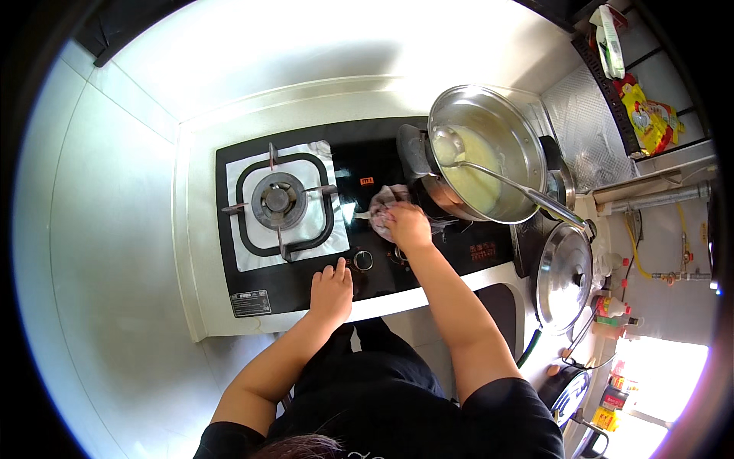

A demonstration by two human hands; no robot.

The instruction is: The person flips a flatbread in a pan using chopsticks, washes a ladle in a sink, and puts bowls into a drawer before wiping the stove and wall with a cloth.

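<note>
Across the black glass gas hob (pixel 375 144), a crumpled, greyish-pink cloth (pixel 379 210) is pressed against the surface, between the left burner and the large pot. It is gripped by the bare right hand (pixel 407 226), whose fingers are curled down over the bunched fabric. The bare left hand (pixel 332 294) is laid near the hob's front edge, palm down, with its fingers loosely extended; nothing is held in it, and its fingertips are placed just beside a round, black control knob with a bright rim (pixel 362 261).

On the left, a round, dark metal burner (pixel 279 200) is ringed by a black, square pan support with rounded corners (pixel 240 191) and is surrounded by a shiny, silver sheet (pixel 246 258). To the right of the cloth, a deep, round, stainless-steel pot (pixel 527 126) is partly filled with pale yellow liquid (pixel 469 188). A long-handled metal ladle (pixel 489 171) is leaned inside, its handle carried over the rim. Nearer the person, a round, silver lid with a black knob (pixel 562 252) is seen on the right.
</note>
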